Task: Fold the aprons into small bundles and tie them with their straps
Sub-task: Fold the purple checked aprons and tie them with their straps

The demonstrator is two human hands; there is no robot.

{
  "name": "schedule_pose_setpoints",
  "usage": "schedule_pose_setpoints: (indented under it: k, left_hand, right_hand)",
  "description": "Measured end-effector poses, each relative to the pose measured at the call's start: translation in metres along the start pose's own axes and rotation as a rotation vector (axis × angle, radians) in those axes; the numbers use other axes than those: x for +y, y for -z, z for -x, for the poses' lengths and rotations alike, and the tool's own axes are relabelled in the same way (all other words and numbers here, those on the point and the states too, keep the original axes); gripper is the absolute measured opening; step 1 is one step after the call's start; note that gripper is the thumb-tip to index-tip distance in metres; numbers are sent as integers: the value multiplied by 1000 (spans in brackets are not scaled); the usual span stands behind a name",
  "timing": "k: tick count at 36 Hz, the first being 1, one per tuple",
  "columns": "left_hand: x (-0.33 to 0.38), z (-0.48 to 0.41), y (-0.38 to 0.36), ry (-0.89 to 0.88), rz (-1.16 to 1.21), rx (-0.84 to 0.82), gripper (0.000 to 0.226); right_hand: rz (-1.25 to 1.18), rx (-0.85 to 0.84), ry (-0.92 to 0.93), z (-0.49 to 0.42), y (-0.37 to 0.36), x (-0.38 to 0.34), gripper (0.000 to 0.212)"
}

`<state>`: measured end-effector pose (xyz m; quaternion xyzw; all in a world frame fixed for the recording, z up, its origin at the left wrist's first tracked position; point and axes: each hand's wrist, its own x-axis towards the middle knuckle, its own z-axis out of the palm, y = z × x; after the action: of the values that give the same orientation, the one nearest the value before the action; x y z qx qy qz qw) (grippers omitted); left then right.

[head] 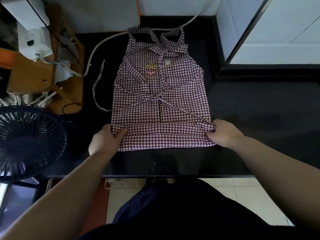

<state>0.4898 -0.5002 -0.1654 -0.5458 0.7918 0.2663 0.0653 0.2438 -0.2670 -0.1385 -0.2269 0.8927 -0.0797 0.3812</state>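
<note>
Two bare forearms reach out over the black glossy worktop [259, 110] to a purple-and-white checked cloth apron [161, 104].
A dark blue round wire-guard fan [26, 141] stands at far left. The apron lies flat mid-worktop, bib away from the person, one thin checked strap [97, 87] trailing off its left side. The left hand [105, 137] pinches the near left corner of the turned-up hem; the right hand [223, 134] grips the near right corner, fingers curled into the cloth.

Bare counter [259, 110] R of apron [161, 101]; fan [26, 141] + white cable [107, 38] close on L, wall [107, 13] behind.
</note>
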Motion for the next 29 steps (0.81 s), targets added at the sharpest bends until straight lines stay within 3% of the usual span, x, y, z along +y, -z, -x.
schedule_pose_setpoints:
  k: [1, 4, 6, 8, 10, 14, 17, 20, 23, 25, 29]
  left_hand:
    - [2, 3, -1, 7, -42, 18, 53]
    - [8, 13, -2, -26, -86, 117, 58]
    - [8, 17, -4, -193, -106, 212, 55]
    - [8, 18, -8, -410, -162, 210, 46]
    - [8, 18, -12, -504, -113, 80, 40]
    - [12, 19, -6, -404, 91, -170, 26]
    - [12, 19, -1, -343, 87, -321, 24]
    - [25, 21, 8, -328, -153, -352, 19]
    - [45, 16, 21, -377, -646, -245, 45]
    - [53, 9, 25, -414, -579, -205, 49]
    - [50, -10, 26, -385, -457, -278, 54]
  right_hand:
    - [22, 7, -15, 2, 0, 0, 18]
    - [147, 47, -41, 7, 2, -1, 69]
    - [258, 91, 1, 8, 2, -6, 78]
    - [367, 102, 89, 9, -1, -14, 74]
    - [419, 66, 168, 8, -6, -20, 63]
    - [383, -60, 139, 9, -3, -16, 34]
    - [456, -46, 97, 13, 1, -13, 31]
    - [563, 96, 137, 14, 0, -17, 36]
    - [393, 125, 226, 14, -2, -28, 41]
    - [289, 100, 279, 13, -3, -37, 40]
    - [352, 67, 241, -2, -3, -45, 35]
